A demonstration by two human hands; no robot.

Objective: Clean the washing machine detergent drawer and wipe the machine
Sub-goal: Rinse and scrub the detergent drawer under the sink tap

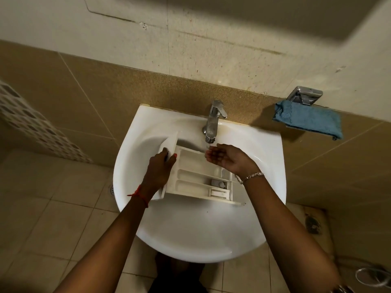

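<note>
**A:** Where is the detergent drawer (196, 178) sitting?

**B:** It is lying in the sink (190, 240), compartments facing up and its front panel (168, 144) pointing left. The left hand (161, 166) is clasping that panel, its grip curling over the edge.

**A:** And the other hand?

**B:** The right hand (226, 158) is hovering palm up over the drawer's far side, just under the tap (213, 121). Water (207, 144) is running onto its fingers. Its grip is lying spread and loosely cupped, holding nothing.

**A:** So which step is going on?

**B:** I am reading it as the rinse. The person seems to be catching water to wash out the compartments.

**A:** How should it be done well?

**B:** I am thinking the left hand should be holding the panel firmly, since wet plastic is likely to slip. Sliding the drawer so the stream is falling straight into each compartment would probably beat scooping by hand. Tilting it would let the dirty water drain away. The right fingertips could be rubbing the corners and around the small fitting in the near compartment, where residue is probably clinging.

**A:** Any risk?

**B:** Water could be splashing over the rim if the flow is too strong. The blue cloth (306, 119) is hanging on the wall to the right, well apart, and looks suited to wiping the machine.
</note>
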